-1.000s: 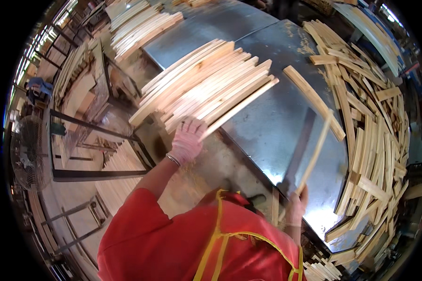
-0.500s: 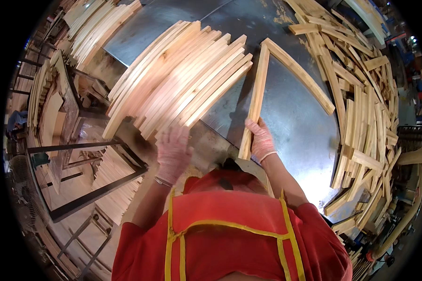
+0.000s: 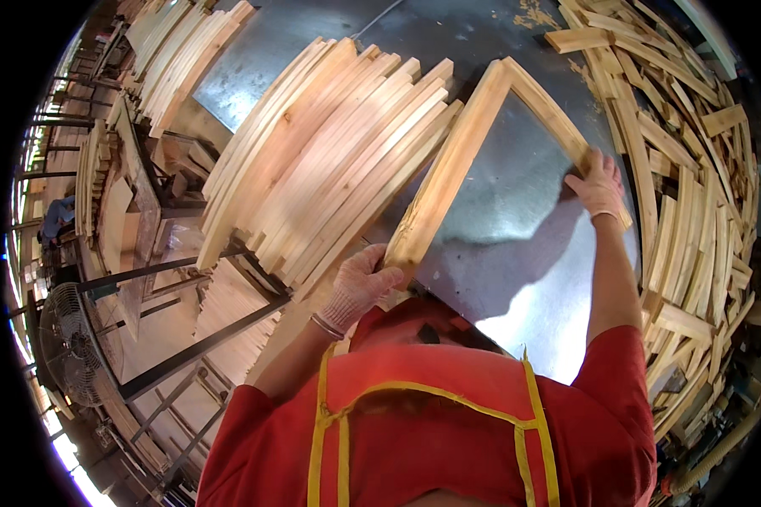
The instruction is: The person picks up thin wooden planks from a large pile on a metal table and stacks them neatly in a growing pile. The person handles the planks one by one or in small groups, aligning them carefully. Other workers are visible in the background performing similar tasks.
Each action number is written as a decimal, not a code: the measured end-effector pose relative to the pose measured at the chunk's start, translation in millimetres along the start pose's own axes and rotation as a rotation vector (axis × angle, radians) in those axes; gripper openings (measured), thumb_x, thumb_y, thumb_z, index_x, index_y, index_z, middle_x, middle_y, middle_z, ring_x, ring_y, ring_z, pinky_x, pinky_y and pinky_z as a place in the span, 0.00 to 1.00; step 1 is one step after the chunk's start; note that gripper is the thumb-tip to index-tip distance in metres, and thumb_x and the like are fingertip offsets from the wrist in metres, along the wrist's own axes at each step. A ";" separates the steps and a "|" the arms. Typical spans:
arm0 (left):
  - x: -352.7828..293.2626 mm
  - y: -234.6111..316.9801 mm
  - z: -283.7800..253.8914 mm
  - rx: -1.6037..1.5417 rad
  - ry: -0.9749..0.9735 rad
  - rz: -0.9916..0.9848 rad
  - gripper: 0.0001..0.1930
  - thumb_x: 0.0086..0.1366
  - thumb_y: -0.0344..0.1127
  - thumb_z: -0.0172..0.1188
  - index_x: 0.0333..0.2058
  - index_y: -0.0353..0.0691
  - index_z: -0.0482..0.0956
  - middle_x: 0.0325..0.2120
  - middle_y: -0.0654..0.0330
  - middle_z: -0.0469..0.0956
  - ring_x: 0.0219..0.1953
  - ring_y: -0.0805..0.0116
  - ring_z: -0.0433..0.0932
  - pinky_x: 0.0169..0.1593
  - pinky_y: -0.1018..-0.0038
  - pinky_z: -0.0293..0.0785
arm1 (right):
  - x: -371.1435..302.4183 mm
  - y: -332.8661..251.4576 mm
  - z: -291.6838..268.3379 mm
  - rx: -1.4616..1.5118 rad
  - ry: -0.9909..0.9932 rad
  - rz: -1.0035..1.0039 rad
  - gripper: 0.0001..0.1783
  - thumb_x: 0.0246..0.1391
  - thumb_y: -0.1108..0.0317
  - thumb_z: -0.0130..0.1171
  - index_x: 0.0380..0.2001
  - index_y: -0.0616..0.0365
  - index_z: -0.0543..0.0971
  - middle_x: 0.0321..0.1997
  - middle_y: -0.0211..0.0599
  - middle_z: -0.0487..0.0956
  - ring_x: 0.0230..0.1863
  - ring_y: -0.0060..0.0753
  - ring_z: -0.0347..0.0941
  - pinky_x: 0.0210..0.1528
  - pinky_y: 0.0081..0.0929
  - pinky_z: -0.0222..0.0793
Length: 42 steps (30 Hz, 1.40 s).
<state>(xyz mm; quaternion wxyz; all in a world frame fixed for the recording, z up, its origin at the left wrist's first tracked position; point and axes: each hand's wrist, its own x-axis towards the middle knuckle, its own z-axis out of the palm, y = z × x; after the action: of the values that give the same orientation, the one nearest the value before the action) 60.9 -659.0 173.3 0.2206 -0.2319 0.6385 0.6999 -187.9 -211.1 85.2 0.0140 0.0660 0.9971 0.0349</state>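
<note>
1. Head view, left hand (image 3: 362, 286): gloved, closed around the near end of the left wooden strip (image 3: 455, 169).
2. Head view, right hand (image 3: 599, 188): gloved, laid over the right wooden strip (image 3: 554, 117) toward its near end; firmness of grip cannot be told.
3. Head view, both strips: far ends meeting in a point, over the metal table (image 3: 503, 190).
4. Head view, surroundings: row of strips (image 3: 330, 148), left; jumbled wood pile (image 3: 689, 228), right; caged fan (image 3: 69, 342), far left.
</note>
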 end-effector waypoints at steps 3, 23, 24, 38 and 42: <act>4.9 21.3 -19.3 0.253 0.091 0.153 0.13 0.68 0.31 0.70 0.47 0.35 0.80 0.33 0.63 0.81 0.33 0.71 0.80 0.38 0.72 0.77 | 12.5 25.0 -4.4 0.088 -0.255 -0.009 0.47 0.60 0.37 0.67 0.77 0.41 0.65 0.66 0.53 0.80 0.64 0.61 0.78 0.65 0.52 0.74; -13.3 34.3 -131.1 1.109 0.363 0.236 0.15 0.69 0.44 0.63 0.48 0.42 0.81 0.40 0.42 0.85 0.43 0.43 0.85 0.47 0.53 0.79 | -200.4 -312.3 -26.4 0.971 -0.820 -0.394 0.41 0.63 0.43 0.62 0.68 0.65 0.73 0.56 0.57 0.85 0.62 0.55 0.81 0.65 0.41 0.73; -18.9 32.3 -145.6 1.147 0.388 0.258 0.15 0.69 0.44 0.63 0.48 0.42 0.80 0.40 0.42 0.85 0.44 0.41 0.84 0.48 0.52 0.79 | -203.5 -306.0 -22.1 1.048 -0.831 -0.317 0.41 0.63 0.45 0.64 0.69 0.65 0.72 0.55 0.54 0.85 0.60 0.51 0.82 0.65 0.39 0.74; -52.9 -80.3 -292.0 0.691 1.288 0.292 0.41 0.66 0.36 0.71 0.75 0.38 0.65 0.66 0.43 0.74 0.62 0.51 0.77 0.67 0.63 0.75 | -254.8 -314.8 -19.8 1.450 -0.798 -0.031 0.53 0.65 0.56 0.70 0.83 0.57 0.53 0.69 0.49 0.78 0.61 0.39 0.78 0.63 0.33 0.74; -26.8 -96.3 -236.2 0.422 1.051 0.146 0.42 0.67 0.40 0.72 0.75 0.38 0.64 0.66 0.47 0.75 0.64 0.51 0.76 0.68 0.61 0.75 | -247.2 -320.6 -37.3 1.550 -0.864 -0.072 0.52 0.64 0.60 0.71 0.83 0.56 0.53 0.69 0.44 0.76 0.61 0.35 0.75 0.59 0.30 0.74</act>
<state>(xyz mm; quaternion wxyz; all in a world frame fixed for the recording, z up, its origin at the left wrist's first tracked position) 150.6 -886.2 95.2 -0.1340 -0.4549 0.8028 0.3614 14.0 -563.5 105.3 0.3416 0.0331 0.6497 -0.6783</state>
